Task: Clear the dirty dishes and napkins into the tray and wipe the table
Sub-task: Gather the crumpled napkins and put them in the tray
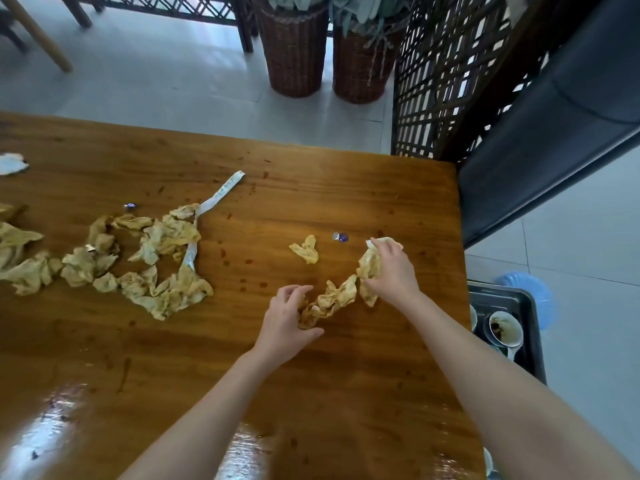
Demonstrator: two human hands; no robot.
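Left hand (287, 323) and right hand (394, 271) clutch soiled napkins (332, 299) at the table (346, 375) edge, tray (502, 299) just beyond.

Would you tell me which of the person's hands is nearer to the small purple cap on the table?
Right. The right hand grips a crumpled napkin just right of the purple cap; the left hand is farther, toward the person and left.
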